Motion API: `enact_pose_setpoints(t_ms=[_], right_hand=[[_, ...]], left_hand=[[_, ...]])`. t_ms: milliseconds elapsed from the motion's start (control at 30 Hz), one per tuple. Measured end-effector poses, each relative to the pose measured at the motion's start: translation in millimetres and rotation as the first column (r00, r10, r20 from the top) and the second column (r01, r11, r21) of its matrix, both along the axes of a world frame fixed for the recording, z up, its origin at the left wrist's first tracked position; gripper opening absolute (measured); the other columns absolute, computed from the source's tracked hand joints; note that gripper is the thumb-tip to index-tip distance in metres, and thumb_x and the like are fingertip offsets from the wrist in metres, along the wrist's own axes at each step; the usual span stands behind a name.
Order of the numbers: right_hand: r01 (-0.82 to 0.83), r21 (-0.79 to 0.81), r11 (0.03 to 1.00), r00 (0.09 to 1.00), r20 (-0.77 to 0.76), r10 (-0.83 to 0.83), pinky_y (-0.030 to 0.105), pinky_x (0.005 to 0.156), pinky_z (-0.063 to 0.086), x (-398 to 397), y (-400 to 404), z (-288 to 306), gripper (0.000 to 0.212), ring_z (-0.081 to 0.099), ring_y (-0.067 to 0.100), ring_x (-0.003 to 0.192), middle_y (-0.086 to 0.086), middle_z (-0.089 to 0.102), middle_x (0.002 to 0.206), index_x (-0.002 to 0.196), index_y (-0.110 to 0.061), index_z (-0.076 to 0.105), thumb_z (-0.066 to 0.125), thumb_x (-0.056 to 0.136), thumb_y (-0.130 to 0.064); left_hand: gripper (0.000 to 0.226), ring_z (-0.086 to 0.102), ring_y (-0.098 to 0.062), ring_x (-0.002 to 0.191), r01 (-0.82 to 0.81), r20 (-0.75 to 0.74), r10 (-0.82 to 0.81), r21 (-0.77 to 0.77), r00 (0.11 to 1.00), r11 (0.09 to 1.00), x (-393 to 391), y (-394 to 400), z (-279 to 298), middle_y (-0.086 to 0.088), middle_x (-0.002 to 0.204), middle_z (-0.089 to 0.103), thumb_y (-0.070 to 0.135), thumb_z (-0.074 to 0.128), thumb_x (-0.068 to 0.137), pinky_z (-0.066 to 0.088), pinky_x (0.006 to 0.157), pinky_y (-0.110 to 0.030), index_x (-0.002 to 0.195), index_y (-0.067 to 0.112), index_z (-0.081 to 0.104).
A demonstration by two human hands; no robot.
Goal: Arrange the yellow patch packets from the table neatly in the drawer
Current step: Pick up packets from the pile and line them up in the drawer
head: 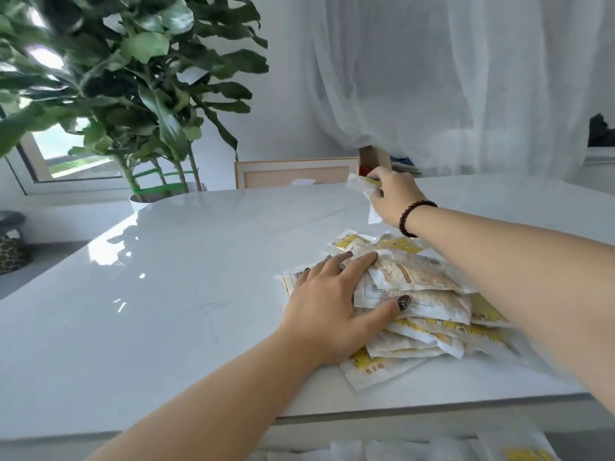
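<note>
1. Heaped on the white tabletop (166, 327): pile of yellow patch packets (422, 304).
2. Resting on the pile's left side: left hand (336, 311), fingers spread flat, thumb pressing a packet edge.
3. Beyond the pile, raised: right hand (392, 194), fingers curled, pinching a single packet (359, 184).
</note>
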State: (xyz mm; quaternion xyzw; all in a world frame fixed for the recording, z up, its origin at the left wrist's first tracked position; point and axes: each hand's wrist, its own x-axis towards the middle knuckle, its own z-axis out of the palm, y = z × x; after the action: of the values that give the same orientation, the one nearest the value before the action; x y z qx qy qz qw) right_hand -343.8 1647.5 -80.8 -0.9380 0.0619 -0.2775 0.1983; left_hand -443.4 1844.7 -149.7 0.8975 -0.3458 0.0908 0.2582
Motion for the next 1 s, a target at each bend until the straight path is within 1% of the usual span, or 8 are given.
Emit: enact_pose_setpoints(t_ms=[133,267,400,533,600,700,867,1000], right_hand=[[-0.061,0.165,0.984,0.979,0.201,0.027,0.023,0.074,0.038,-46,13,29,0.030,0.056,0.030,0.096,0.017,0.060,0.111,0.117,-0.007,0.057,0.046,0.090,-0.004],[-0.073,0.391,0.917,0.975,0.220,-0.016,0.021,0.069,0.039,-116,24,41,0.031,0.059,0.022,0.084,0.010,0.068,0.100,0.115,-0.010,0.060,0.049,0.087,-0.003],[-0.087,0.733,0.675,0.992,0.127,-0.010,0.030,0.065,0.057,-185,30,36,0.030,0.064,0.016,0.068,0.005,0.066,0.093,0.108,-0.011,0.061,0.049,0.085,0.003],[-0.080,0.901,0.427,0.997,0.076,0.025,0.035,0.066,0.057,-234,34,30,0.036,0.061,0.023,0.070,0.013,0.065,0.086,0.099,-0.001,0.066,0.042,0.077,0.015],[-0.057,0.910,0.411,0.998,0.053,0.021,0.044,0.077,0.055,-249,38,28,0.029,0.061,0.029,0.074,0.018,0.065,0.084,0.094,0.004,0.066,0.043,0.078,0.012],[-0.025,0.911,0.411,1.000,0.021,0.014,0.059,0.083,0.053,-265,50,28,0.021,0.066,0.041,0.089,0.026,0.069,0.093,0.084,0.005,0.064,0.047,0.080,-0.006],[-0.070,0.882,0.466,0.988,-0.002,0.153,0.059,0.081,0.053,-282,82,31,0.031,0.066,0.041,0.092,0.025,0.069,0.095,0.086,0.005,0.066,0.047,0.075,-0.015],[-0.067,0.821,0.567,0.988,-0.024,0.152,0.049,0.082,0.057,-284,84,26,0.033,0.068,0.034,0.090,0.012,0.073,0.090,0.070,-0.012,0.073,0.042,0.074,-0.002]], left_hand=[[0.083,0.030,-0.015,0.139,-0.047,0.006,0.047,0.020,0.999,0.999,-7,0,4,0.011,0.145,0.041,0.079,0.027,0.071,0.026,0.114,-0.037,0.146,0.043,0.028],[0.080,0.020,-0.020,0.144,-0.167,0.045,0.163,0.142,0.986,0.976,-21,1,9,0.001,0.148,0.037,0.077,0.017,0.076,0.023,0.116,-0.037,0.147,0.041,0.025],[0.059,0.009,-0.025,0.148,-0.272,0.101,0.254,0.237,0.962,0.933,-46,4,23,-0.003,0.158,0.020,0.057,0.028,0.097,0.015,0.119,-0.041,0.150,0.032,0.019],[0.034,0.058,-0.020,0.109,-0.268,-0.141,0.244,-0.189,0.960,0.945,-87,-3,70,0.002,0.126,0.059,0.034,0.039,0.100,0.048,0.086,-0.035,0.130,0.025,0.053],[0.029,0.066,-0.019,0.091,-0.282,-0.442,0.086,-0.401,0.893,0.872,-112,-4,90,0.001,0.106,0.070,0.024,0.043,0.098,0.054,0.076,-0.035,0.115,0.015,0.065],[0.027,0.066,-0.016,0.095,-0.275,-0.679,-0.175,-0.500,0.713,0.821,-150,-2,100,-0.001,0.106,0.070,0.026,0.045,0.099,0.051,0.089,-0.033,0.103,0.014,0.068],[0.041,0.065,-0.023,0.078,-0.409,-0.765,-0.374,-0.611,0.525,0.677,-182,1,104,-0.007,0.084,0.068,0.044,0.039,0.100,0.056,0.079,-0.039,0.091,0.013,0.064],[0.013,0.068,-0.031,0.078,-0.525,-0.771,-0.269,-0.603,0.578,0.601,-185,7,104,-0.015,0.084,0.067,0.009,0.048,0.098,0.057,0.081,-0.048,0.100,0.000,0.058]])
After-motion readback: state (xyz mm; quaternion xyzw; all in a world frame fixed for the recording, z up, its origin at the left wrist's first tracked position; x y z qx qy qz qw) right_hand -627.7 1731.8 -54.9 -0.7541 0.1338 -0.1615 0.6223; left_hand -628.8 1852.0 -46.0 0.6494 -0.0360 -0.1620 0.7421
